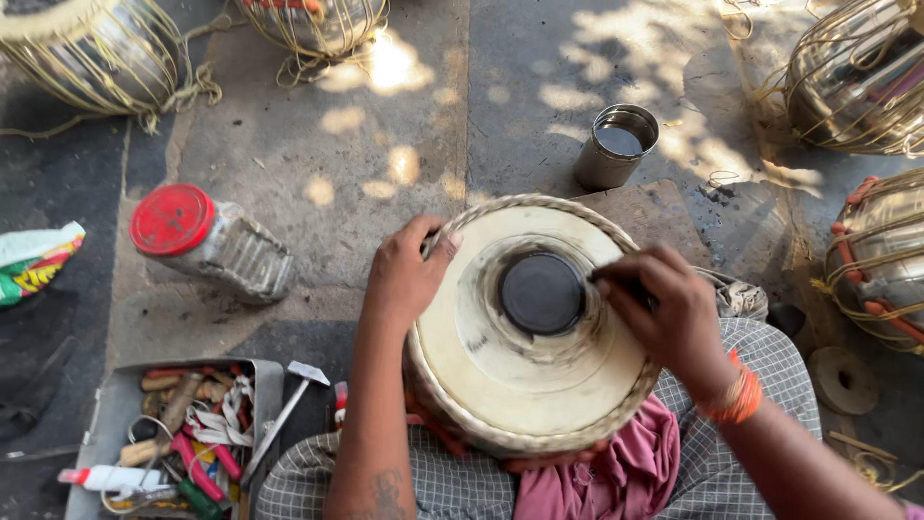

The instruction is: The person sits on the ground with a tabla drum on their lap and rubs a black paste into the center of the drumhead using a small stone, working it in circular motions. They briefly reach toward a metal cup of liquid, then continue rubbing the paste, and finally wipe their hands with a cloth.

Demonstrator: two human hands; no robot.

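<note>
A round drum [500, 371] with a cream skin and a black centre patch [542, 293] rests on my lap, on checked cloth and a pink rag [616, 472]. My left hand [404, 274] grips the braided rim at the drum's upper left, thumb on the skin. My right hand [664, 308] is closed around a small dark object pressed at the right edge of the black patch; the object is mostly hidden by my fingers.
A steel cup [618, 144] of dark liquid stands beyond the drum. A plastic jar [217, 246] with a red lid lies to the left. An open tool tray [173, 433] and a hammer [284, 409] sit at lower left. Several metal drum shells [857, 82] ring the stone floor.
</note>
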